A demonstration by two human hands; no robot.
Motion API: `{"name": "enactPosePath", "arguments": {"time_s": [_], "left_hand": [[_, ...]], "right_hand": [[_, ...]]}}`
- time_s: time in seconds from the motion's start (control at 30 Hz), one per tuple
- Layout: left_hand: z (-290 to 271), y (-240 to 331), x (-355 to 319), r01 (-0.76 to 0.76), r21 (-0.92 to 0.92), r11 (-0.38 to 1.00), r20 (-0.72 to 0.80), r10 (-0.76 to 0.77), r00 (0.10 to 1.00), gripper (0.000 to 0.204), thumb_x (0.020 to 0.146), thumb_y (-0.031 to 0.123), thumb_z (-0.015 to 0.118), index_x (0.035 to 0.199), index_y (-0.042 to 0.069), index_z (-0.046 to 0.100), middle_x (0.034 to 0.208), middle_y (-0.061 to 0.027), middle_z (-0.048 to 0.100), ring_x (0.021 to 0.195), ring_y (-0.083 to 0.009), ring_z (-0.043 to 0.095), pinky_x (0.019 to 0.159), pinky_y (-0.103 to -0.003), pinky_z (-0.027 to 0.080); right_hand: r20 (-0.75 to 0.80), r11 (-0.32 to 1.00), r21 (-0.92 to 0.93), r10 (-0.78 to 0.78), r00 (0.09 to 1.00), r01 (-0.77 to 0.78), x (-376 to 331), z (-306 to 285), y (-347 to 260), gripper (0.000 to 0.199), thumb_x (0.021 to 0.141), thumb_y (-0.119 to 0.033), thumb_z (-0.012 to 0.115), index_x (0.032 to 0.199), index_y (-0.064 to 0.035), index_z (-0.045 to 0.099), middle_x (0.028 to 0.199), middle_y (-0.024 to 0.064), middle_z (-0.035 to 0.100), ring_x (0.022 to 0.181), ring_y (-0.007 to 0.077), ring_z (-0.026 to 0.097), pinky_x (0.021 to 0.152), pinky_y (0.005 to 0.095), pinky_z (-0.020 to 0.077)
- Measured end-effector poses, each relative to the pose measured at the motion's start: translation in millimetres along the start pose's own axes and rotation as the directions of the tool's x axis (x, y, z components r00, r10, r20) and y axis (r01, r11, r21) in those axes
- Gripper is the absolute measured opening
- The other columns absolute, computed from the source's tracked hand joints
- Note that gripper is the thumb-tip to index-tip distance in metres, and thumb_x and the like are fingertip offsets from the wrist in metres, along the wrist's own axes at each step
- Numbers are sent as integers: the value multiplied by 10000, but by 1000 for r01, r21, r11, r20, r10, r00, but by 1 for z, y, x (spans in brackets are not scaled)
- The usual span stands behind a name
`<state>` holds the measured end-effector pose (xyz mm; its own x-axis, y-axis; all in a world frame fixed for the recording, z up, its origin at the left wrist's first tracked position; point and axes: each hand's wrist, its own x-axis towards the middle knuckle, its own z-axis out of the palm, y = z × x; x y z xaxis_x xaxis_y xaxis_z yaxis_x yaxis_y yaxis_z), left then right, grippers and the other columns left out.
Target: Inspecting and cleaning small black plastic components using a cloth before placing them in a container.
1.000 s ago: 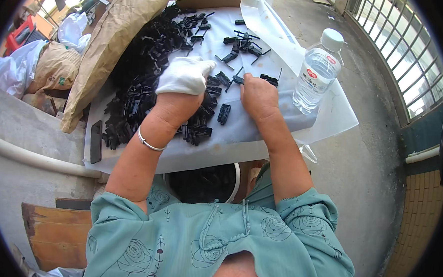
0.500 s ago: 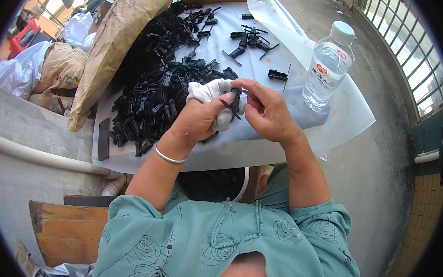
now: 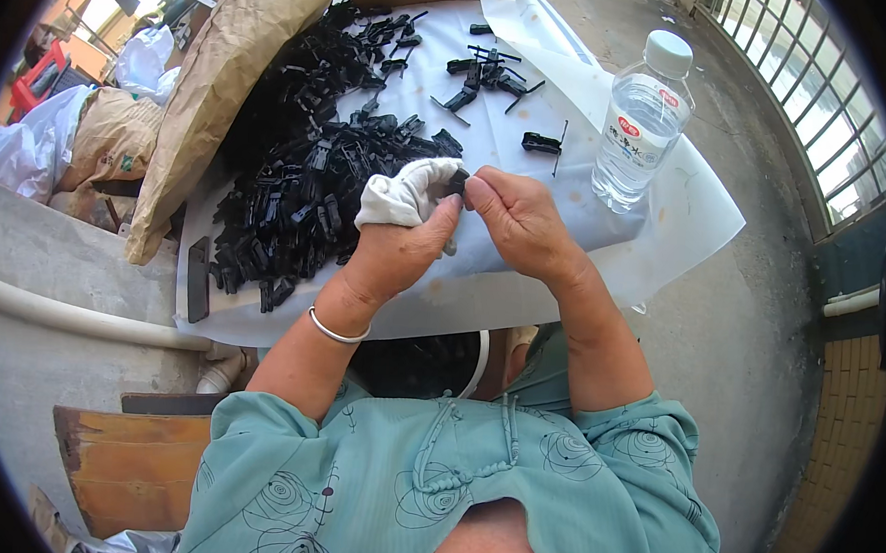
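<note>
My left hand, its fingers wrapped in a white cloth or glove, grips a small black plastic part. The thumb presses against the part, which is mostly hidden between my hands. My right hand is closed in a pinch at the part's right side, touching it. Left of my hands spreads a large heap of similar black plastic parts. Several loose ones with thin protruding strips lie apart on the white sheet, and a single one lies closer to my right hand.
A clear water bottle with a white cap stands on the sheet's right side. Brown paper rises along the heap's left edge, with a dark flat bar at the near left corner. Below the table edge sits a white-rimmed tub holding dark contents.
The part has turned between my hands, and its thin strips no longer show. My right index finger has curled in from its stretched position to a tight pinch.
</note>
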<state>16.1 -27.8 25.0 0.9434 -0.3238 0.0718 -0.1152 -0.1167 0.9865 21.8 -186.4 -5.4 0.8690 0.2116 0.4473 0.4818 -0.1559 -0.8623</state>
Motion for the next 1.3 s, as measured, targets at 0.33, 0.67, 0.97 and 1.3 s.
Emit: {"name": "enactPosePath", "arguments": {"time_s": [0.33, 0.67, 0.97, 1.3], "left_hand": [[6, -11, -1, -342, 690, 638, -2, 475, 880, 237, 742, 50, 577, 964, -32, 570, 856, -216, 584, 785, -352, 588, 703, -371, 484], [-25, -12, 1, 35, -299, 954, -23, -44, 999, 220, 901, 55, 467, 1118, 41, 431, 846, -7, 531, 639, -41, 457, 556, -171, 395], [-16, -7, -2, -26, 23, 999, 51, 25, 998, 341, 888, 74, 413, 1226, 35, 394, 876, -13, 515, 622, -32, 406, 536, -178, 371], [-15, -14, 4, 19, -49, 999, 72, -15, 997, 212, 868, 52, 421, 1075, 22, 462, 858, -13, 494, 760, -94, 456, 678, -241, 422]], "right_hand": [[-71, 986, 62, 162, 984, -158, -4, 26, 18, 269, 924, -178, 492, 721, -6, 528, 613, -31, 448, 587, 59, 366, 517, 234, 340], [59, 969, -207, 152, 987, -137, 1, 8, 7, 153, 867, -134, 573, 888, 11, 619, 665, 2, 543, 591, 55, 426, 531, 221, 381], [88, 976, 166, 127, 988, -140, 0, 9, 4, 114, 809, -96, 644, 810, 16, 624, 658, -11, 545, 604, 43, 446, 531, 205, 382], [70, 993, 92, 71, 995, -77, 1, 10, 1, 208, 876, -167, 547, 748, -2, 551, 583, 26, 475, 548, 106, 418, 517, 265, 379]]}}
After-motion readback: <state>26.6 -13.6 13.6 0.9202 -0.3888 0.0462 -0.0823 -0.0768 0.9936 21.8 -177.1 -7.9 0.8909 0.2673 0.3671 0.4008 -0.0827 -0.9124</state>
